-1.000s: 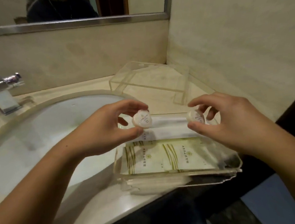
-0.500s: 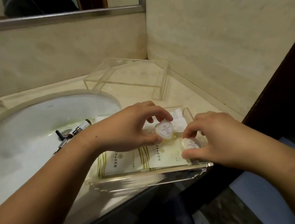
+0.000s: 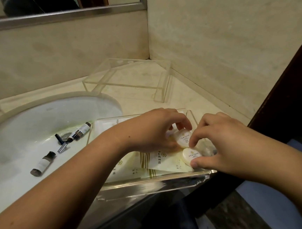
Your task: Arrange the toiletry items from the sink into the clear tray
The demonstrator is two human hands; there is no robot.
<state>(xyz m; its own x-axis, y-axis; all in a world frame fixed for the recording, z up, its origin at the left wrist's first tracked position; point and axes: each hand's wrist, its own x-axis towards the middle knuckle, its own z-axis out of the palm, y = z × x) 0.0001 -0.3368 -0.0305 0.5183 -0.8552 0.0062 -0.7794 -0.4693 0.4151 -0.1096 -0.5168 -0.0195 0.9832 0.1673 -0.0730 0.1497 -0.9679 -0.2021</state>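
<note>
Head | left hand point(image 3: 153, 130) fingers pinch far soap point(image 3: 183, 139) | right hand point(image 3: 222, 144) fingers pinch near soap point(image 3: 191, 155) | both inside clear tray point(image 3: 152, 184)

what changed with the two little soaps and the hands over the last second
Both hands came down from above the clear tray into its right end. The left hand and right hand now press the two round soaps side by side onto the packets, fingers still gripping. The tray and acrylic stand stayed put.

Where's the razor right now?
The razor lies in the sink left of the clear tray, by the drain, between the two small dark-capped bottles.
</note>
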